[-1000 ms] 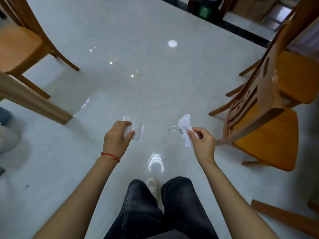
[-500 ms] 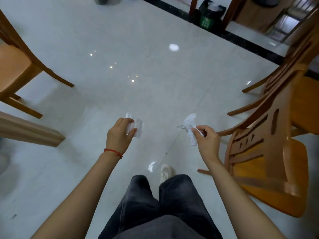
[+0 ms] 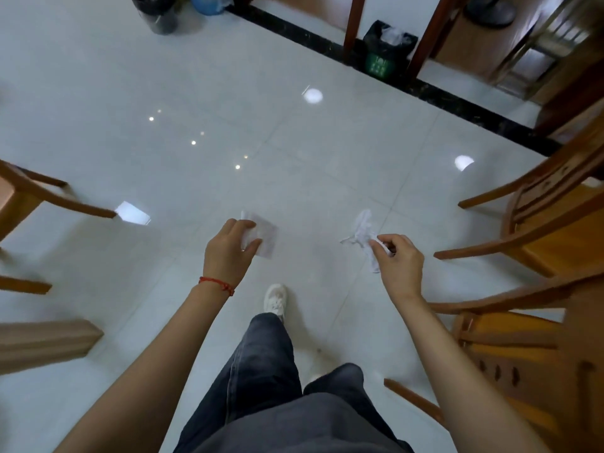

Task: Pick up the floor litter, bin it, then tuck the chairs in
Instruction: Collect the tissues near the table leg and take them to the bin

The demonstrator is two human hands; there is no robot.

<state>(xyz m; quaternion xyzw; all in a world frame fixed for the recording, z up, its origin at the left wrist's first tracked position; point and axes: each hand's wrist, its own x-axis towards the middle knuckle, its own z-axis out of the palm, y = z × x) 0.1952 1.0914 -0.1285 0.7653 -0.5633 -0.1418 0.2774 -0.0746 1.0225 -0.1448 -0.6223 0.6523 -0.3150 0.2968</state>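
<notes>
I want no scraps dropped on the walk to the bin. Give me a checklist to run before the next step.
1. Left hand grips the flat paper scrap: ok.
2. Right hand pinches the crumpled tissue: ok, though a tail hangs loose below the fingers.
3. Green bin with black liner in sight ahead: ok.
4. Floor between the person and the bin free of obstacles: ok.
5. No litter left on the visible floor: ok; under the wooden chairs, cannot tell.
6. Chairs tucked in: not ok, they stand out in the room.
</notes>
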